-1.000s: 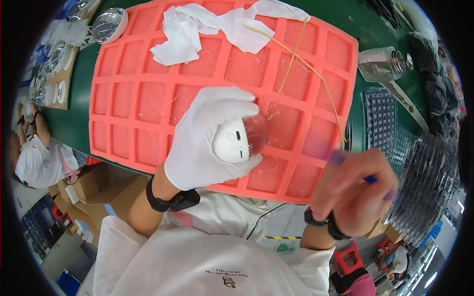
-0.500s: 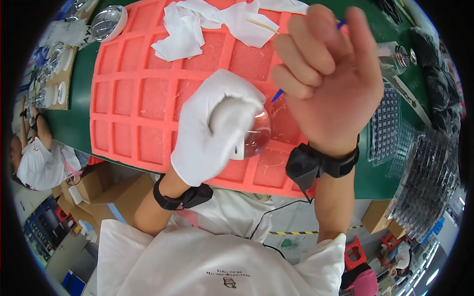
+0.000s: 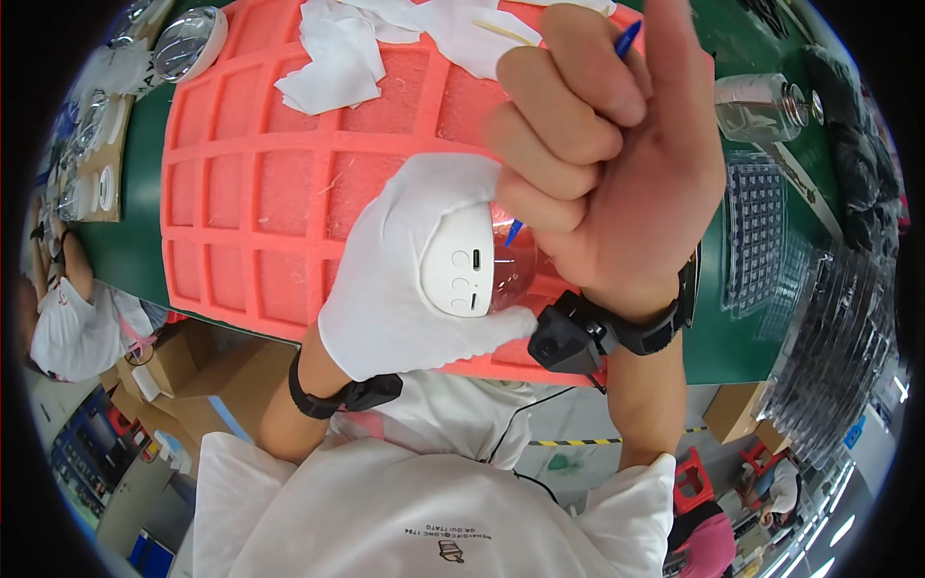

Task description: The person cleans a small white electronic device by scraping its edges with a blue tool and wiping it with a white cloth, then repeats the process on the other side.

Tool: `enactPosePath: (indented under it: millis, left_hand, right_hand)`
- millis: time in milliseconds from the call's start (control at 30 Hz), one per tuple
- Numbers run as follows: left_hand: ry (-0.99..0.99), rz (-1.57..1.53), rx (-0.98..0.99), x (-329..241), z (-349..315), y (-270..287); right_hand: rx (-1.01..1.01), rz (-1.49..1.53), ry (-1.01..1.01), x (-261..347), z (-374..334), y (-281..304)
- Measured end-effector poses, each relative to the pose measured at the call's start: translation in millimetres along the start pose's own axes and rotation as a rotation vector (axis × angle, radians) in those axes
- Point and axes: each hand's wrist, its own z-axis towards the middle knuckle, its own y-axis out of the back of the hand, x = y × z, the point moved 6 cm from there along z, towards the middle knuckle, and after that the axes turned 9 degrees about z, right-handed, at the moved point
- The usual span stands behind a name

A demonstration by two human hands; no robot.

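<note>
In my left hand (image 3: 376,279), which wears a white glove, I hold a round device with a white base (image 3: 453,260) and a clear dome (image 3: 515,270). Small ports and round marks show on the base, and the dome faces right. My bare right hand (image 3: 617,183) is closed around a thin blue pointed tool (image 3: 627,39). Its lower tip is over the dome; I cannot tell whether it touches. The fingers hide the middle of the tool. Both hands are above a pink-red foam tray with a grid of square pockets (image 3: 217,183).
White cloths (image 3: 332,58) and a thin wooden stick (image 3: 506,34) lie on the tray's far side. Another clear dome (image 3: 188,43) stands at far left. On the right are a glass jar (image 3: 756,108), a plastic tray (image 3: 756,207) and stacked dark trays (image 3: 819,356). A co-worker (image 3: 77,313) sits at left.
My left hand has turned the device so its white base and ports now show. My right hand has moved left and nearer, bringing the blue tool's tip over the dome.
</note>
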Motion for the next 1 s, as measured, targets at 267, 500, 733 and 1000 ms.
enactPosePath:
  millis: [267,500,733,1000]
  left_hand:
    - [-0.128,0.382,-0.044,-8,5,-1]
    - [-0.235,0.450,-0.047,-24,6,2]
    - [-0.288,0.467,-0.039,-24,7,0]
    - [0.009,0.398,0.020,-17,12,-1]
  right_hand:
    - [-0.039,0.033,0.031,2,-1,11]
    - [-0.077,0.077,0.040,4,-12,18]
    - [-0.108,0.092,0.046,-3,-5,19]
    - [-0.156,0.130,0.061,-1,-22,18]
